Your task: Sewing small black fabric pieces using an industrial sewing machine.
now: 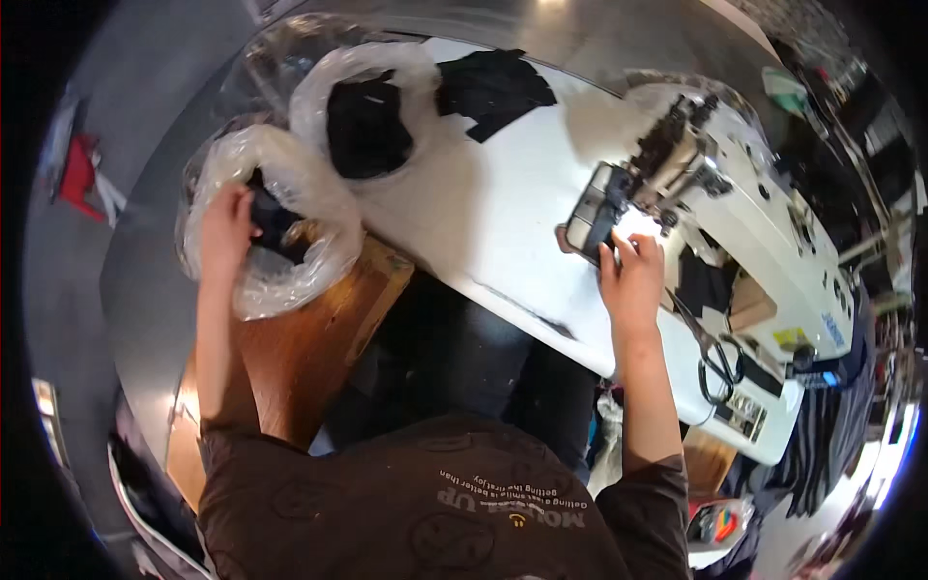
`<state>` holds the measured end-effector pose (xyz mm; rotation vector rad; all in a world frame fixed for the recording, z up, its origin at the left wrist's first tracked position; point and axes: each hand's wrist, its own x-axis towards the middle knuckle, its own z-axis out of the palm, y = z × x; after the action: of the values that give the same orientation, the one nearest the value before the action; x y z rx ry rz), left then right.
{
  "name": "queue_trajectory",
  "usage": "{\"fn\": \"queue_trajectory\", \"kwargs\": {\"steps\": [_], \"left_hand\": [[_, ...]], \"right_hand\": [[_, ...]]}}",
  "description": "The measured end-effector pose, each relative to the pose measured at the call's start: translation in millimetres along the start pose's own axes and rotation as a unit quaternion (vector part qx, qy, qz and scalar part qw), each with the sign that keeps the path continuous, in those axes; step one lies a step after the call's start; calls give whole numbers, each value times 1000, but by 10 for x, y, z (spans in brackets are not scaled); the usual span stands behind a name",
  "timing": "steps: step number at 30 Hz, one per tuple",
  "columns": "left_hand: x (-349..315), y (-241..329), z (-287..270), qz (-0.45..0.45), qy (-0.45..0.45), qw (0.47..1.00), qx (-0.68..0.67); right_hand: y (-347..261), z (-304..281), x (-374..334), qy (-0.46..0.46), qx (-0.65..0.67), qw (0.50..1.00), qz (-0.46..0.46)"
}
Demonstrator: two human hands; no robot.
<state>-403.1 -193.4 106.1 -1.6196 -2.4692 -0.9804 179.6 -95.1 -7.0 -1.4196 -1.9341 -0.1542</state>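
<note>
My left hand [227,230] is at the mouth of a clear plastic bag [329,208] on the left. Its curled fingers close on a black fabric piece [275,224] inside the bag's rolled rim. On the right, my right hand [633,273] rests on the bed of a white sewing machine [788,227], close to the lit needle area. Its fingers are apart, with the tips beside a dark part [601,224] with pale panels. What lies under those fingertips is hard to make out.
A second plastic bag [307,92] with black fabric [369,130] stands behind the first. More black cloth [493,89] lies on the white table [522,203]. Black-handled scissors [717,367] lie right of my right forearm. A wooden surface [300,353] supports the near bag.
</note>
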Motion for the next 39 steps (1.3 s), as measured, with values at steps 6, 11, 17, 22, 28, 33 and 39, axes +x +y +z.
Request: {"fn": "queue_trajectory", "kwargs": {"steps": [6, 11, 17, 22, 28, 33, 39], "left_hand": [[49, 586, -508, 92, 188, 953, 220], [-253, 1771, -365, 260, 243, 933, -56], [-564, 2936, 1349, 600, -33, 760, -247], [-705, 3196, 2821, 616, -132, 737, -243], [-733, 3163, 2944, 639, -157, 722, -215], [-726, 3147, 2819, 641, -180, 721, -192], [-689, 3112, 2820, 651, -178, 709, -206]], "right_hand": [[80, -71, -37, 21, 15, 1000, 5], [75, -129, -35, -20, -8, 1000, 1], [-7, -129, -37, -9, 44, 998, 46], [69, -181, -37, -50, 71, 995, 51], [141, -245, -41, -77, 107, 990, 57], [147, -204, -60, -62, 111, 990, 65], [96, -199, -42, -49, 102, 992, 60]]}}
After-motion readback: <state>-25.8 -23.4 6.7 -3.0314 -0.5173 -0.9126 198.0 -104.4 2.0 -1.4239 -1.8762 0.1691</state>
